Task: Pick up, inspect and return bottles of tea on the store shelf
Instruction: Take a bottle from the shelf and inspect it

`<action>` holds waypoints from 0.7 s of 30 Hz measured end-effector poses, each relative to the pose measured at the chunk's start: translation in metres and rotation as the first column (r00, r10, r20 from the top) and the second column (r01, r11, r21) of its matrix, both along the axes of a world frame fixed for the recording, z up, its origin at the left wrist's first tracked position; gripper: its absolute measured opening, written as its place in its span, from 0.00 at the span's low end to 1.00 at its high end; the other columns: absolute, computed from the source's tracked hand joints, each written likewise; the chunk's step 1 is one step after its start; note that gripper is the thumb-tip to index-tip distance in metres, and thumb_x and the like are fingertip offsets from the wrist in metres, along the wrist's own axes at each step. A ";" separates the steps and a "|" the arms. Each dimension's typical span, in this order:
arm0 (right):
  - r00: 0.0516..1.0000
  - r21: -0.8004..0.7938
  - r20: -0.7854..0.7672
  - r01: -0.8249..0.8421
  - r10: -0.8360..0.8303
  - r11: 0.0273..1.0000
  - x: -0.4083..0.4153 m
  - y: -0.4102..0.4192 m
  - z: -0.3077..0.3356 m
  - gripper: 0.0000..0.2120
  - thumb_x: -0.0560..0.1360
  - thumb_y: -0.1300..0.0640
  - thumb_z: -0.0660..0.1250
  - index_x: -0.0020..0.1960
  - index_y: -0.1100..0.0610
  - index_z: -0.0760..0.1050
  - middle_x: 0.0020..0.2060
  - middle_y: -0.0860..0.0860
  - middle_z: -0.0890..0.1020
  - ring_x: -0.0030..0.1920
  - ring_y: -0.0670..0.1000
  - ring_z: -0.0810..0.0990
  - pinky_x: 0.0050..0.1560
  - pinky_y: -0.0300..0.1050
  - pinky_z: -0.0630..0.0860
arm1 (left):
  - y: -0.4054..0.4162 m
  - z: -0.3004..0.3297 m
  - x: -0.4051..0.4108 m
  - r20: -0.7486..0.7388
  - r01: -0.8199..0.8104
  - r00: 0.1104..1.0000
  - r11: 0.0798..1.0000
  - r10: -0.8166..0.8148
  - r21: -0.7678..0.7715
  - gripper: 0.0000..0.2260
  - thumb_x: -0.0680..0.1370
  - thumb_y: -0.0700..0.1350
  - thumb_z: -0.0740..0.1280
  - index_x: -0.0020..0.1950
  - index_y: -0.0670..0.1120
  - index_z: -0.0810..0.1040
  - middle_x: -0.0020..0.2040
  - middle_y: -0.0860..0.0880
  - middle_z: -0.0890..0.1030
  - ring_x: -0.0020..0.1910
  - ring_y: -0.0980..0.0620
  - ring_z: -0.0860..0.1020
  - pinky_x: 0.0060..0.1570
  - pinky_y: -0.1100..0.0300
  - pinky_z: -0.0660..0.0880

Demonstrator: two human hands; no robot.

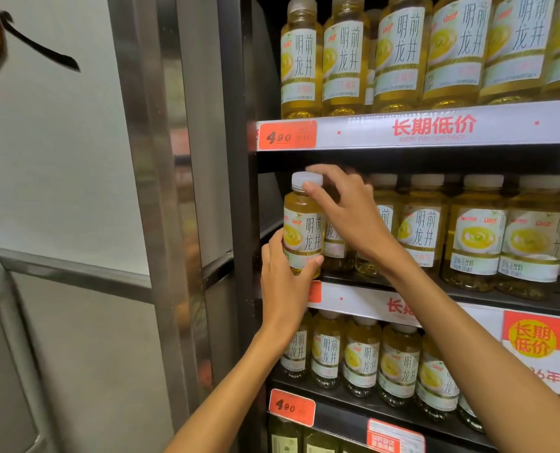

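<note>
At a store shelf [435, 130] of tea, the left hand [283, 276] grips a bottle [303, 223] at the middle shelf's left end. The right hand [344, 204] pinches its cap. Whether it is leaving or returning, I cannot tell.

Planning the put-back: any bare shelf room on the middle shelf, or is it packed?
Packed to the right: white-capped yellow tea bottles stand side by side. The only room is the far-left end by the dark metal upright, where the left hand and right hand hold the bottle.
</note>
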State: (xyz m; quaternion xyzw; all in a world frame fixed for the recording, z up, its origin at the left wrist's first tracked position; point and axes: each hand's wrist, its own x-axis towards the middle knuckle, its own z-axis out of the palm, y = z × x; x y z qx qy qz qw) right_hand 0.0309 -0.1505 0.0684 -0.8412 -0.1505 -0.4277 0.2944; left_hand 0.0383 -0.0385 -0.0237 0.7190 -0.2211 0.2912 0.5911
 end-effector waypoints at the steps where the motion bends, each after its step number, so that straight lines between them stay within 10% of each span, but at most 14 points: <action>1: 0.998 0.064 0.000 -0.070 0.070 0.996 -0.005 0.000 -0.001 0.16 0.80 0.49 0.61 0.66 0.50 0.71 0.60 0.49 0.76 0.62 0.47 0.71 0.64 0.50 0.69 | 0.002 -0.001 -0.004 0.019 0.015 1.000 1.000 -0.015 -0.022 0.26 0.74 0.44 0.72 0.70 0.48 0.67 0.62 0.51 0.71 0.53 0.65 0.73 0.49 0.82 0.67; 8: 0.912 0.344 0.087 -0.405 0.401 0.847 -0.042 0.005 0.000 0.10 0.80 0.56 0.62 0.60 0.51 0.73 0.51 0.40 0.79 0.54 0.37 0.79 0.50 0.31 0.76 | 0.015 -0.005 -0.036 0.071 0.169 0.984 0.978 -0.161 -0.119 0.23 0.72 0.52 0.73 0.60 0.65 0.65 0.62 0.55 0.72 0.60 0.61 0.74 0.53 0.71 0.74; 17: 0.868 0.593 -0.010 -0.394 0.496 0.702 -0.077 0.011 -0.043 0.13 0.79 0.53 0.63 0.60 0.57 0.77 0.46 0.46 0.84 0.49 0.43 0.83 0.46 0.35 0.77 | 0.018 -0.041 -0.091 -0.169 0.448 0.860 0.871 -0.482 -0.204 0.20 0.71 0.61 0.63 0.61 0.57 0.72 0.57 0.56 0.81 0.58 0.59 0.79 0.55 0.65 0.77; 21: 0.738 0.779 -0.039 -0.399 0.673 0.483 -0.089 0.003 -0.077 0.11 0.77 0.49 0.65 0.55 0.53 0.80 0.47 0.52 0.85 0.52 0.50 0.83 0.51 0.43 0.78 | 0.024 -0.068 -0.116 -0.307 0.541 0.736 0.797 -0.603 -0.270 0.25 0.71 0.66 0.61 0.62 0.55 0.76 0.57 0.51 0.83 0.56 0.52 0.81 0.52 0.60 0.79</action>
